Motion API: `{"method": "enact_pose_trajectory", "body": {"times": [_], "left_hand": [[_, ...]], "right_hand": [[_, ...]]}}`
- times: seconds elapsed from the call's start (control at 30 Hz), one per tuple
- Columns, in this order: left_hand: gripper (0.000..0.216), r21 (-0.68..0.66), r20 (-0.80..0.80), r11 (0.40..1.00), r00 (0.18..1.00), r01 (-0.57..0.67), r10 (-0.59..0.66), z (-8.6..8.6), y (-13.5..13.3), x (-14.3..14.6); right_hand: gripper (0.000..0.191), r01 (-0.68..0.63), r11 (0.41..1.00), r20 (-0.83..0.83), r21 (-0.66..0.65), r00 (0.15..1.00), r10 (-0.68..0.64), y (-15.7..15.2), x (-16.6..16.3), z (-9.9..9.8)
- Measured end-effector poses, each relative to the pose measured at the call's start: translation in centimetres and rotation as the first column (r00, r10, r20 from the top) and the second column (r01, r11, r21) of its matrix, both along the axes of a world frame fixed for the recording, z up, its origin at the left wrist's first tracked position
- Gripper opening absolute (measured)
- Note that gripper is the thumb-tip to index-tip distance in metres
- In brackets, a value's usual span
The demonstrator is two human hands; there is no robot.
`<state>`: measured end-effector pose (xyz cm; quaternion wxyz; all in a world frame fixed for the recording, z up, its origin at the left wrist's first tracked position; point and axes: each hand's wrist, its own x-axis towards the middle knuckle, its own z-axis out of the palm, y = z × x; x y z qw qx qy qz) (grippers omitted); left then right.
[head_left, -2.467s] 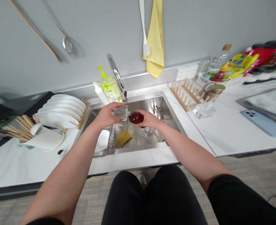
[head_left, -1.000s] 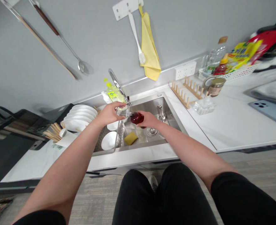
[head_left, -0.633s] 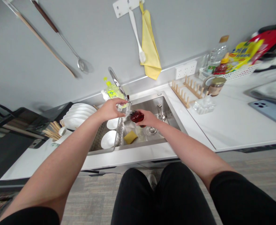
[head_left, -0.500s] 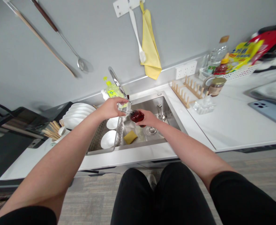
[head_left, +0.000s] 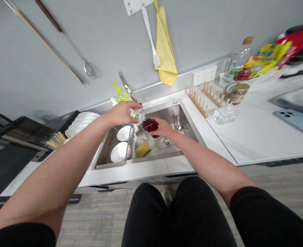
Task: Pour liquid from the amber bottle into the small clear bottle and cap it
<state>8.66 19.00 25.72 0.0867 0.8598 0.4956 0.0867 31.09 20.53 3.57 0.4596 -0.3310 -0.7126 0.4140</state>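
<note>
Over the steel sink [head_left: 175,156] my left hand [head_left: 121,113] is closed around a small clear glass [head_left: 138,115], tilted toward the right. My right hand [head_left: 160,127] grips a dark red round bottle [head_left: 149,124], its neck pointing at the glass; the two touch or nearly touch. Both sit just under the tap [head_left: 127,85]. Below them a yellow sponge [head_left: 143,149] lies on the sink floor beside the drain [head_left: 166,142].
Two white bowls [head_left: 118,156] rest in the wire basket at the sink's left. A stack of white plates [head_left: 80,122] and chopsticks stand further left. Right counter holds a wooden rack [head_left: 202,99], a jar [head_left: 237,93], a clear dish [head_left: 224,115], a phone [head_left: 296,118]. My knees are below.
Both hands stayed over the sink with glass and bottle together. The left hand tipped the glass further and drifted slightly up and right; the view shifted a little.
</note>
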Motion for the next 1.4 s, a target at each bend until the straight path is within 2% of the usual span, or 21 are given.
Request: {"method": "enact_pose_trajectory", "body": {"times": [0.23, 1.07, 1.4], "left_hand": [[0.079, 0.023, -0.128, 1.000, 0.992, 0.011, -0.008, 1.7, -0.5, 1.5], [0.082, 0.039, -0.316, 0.996, 0.946, 0.085, -0.068, 3.0, 0.6, 3.4], [0.082, 0.034, -0.327, 0.998, 0.944, 0.054, -0.040, 3.1, 0.7, 3.8]], "right_hand": [[0.088, 0.008, 1.000, -0.035, 0.016, 0.999, -0.008, -0.1, -0.1, -0.1], [0.089, 0.023, 0.999, -0.067, 0.044, 0.998, -0.020, 0.3, 0.0, -0.2], [0.091, 0.042, 0.998, -0.064, 0.039, 0.997, -0.039, 0.1, 0.0, 0.0]]}}
